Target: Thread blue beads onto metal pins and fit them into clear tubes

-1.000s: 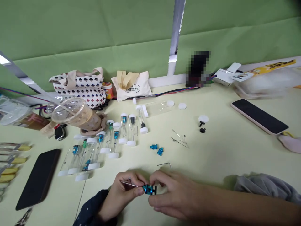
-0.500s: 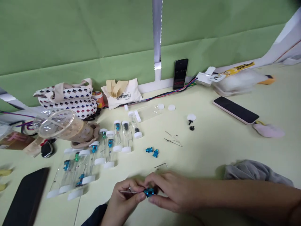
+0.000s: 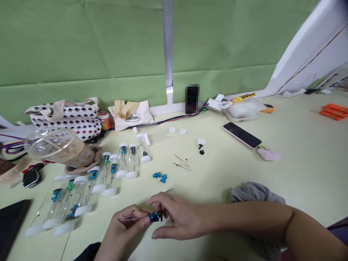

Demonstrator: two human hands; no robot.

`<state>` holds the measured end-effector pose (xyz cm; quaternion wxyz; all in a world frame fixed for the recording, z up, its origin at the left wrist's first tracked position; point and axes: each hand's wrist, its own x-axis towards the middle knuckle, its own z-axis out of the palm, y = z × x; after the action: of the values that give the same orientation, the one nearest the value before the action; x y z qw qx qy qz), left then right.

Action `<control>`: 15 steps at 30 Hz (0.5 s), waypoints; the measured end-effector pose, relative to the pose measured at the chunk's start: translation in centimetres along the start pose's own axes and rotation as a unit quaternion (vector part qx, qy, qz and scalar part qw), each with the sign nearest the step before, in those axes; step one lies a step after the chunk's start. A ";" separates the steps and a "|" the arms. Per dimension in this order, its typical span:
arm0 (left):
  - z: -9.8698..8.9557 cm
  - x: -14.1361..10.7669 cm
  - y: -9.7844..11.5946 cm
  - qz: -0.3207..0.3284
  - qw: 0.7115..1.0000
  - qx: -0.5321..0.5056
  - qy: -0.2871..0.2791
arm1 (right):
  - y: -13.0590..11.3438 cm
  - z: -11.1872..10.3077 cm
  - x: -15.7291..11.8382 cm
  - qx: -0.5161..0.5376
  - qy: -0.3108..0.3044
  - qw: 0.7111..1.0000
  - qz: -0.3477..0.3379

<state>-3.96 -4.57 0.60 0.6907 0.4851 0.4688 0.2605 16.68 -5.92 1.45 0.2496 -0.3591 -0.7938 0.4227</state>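
Observation:
My left hand (image 3: 127,222) pinches a small blue metal fitting (image 3: 154,217) between thumb and index finger. A black round piece sits at the fitting's right end. Thin metal rods (image 3: 129,219) also lie in this hand, sticking out leftward. My right hand (image 3: 181,216) is beside the fitting, its thumb apart below and its index finger arched above. Some of its other fingertips are hidden behind. Two loose blue fittings (image 3: 160,177) lie beyond the hands. Part of a bent metal rod (image 3: 170,191) shows behind my right hand. Further off are thin metal pieces (image 3: 182,166).
Several clear tubes (image 3: 112,177) with white caps hold similar parts at left. A plastic cup (image 3: 81,152) stands behind them. Two small black parts (image 3: 201,152) lie near a white cap (image 3: 201,141). A phone (image 3: 241,135) and grey cloth (image 3: 255,193) are at right.
My right thumb has come away from the blue fitting, and the hand has opened. The fitting stays in my left hand. The view has swung right, so the table things appear further left.

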 end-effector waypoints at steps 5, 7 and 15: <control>-0.1 -0.3 0.4 0.008 0.999 0.032 0.016 | 0.1 0.4 -0.1 0.002 0.037 0.999 -0.022; 0.0 -0.4 0.4 0.010 0.999 0.040 0.010 | 0.1 0.5 -0.1 0.031 0.011 0.999 -0.013; 0.1 -0.8 0.4 0.017 0.999 0.029 0.012 | -0.2 0.7 -0.2 0.030 0.043 0.999 0.001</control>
<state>-4.20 -5.10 1.28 0.6658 0.5097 0.4766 0.2640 16.26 -6.53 1.17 0.2939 -0.3699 -0.7688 0.4309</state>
